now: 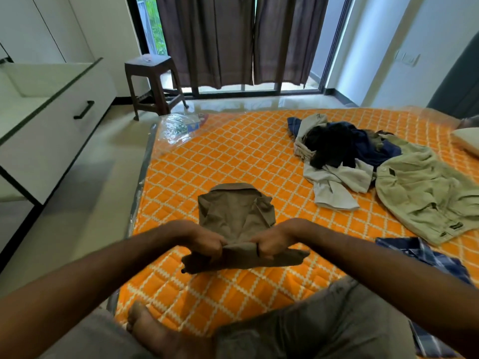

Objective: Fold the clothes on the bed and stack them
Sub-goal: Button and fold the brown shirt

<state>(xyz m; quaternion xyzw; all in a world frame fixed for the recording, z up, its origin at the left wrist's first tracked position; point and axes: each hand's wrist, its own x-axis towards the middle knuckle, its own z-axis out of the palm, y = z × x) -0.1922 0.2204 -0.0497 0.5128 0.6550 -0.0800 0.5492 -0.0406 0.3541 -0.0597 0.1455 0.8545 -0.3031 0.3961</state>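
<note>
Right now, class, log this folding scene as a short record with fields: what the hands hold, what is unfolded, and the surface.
garment in work: brown shirt, collar away from the person, near edge lifted
left hand: grips the shirt's near edge
right hand: grips the same edge
unfolded: heap of clothes, right
beside person: blue checked shirt
surface: orange patterned bed

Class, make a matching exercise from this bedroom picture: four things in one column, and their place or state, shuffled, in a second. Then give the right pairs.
Things
1. brown shirt
2. clothes pile
3. stool
4. blue checked shirt

Place or state
A. standing on the floor by the curtains
B. heaped unfolded, far right of the bed
C. gripped by both hands, half folded
D. lying at the person's right

Pairs: 1-C, 2-B, 3-A, 4-D
</note>
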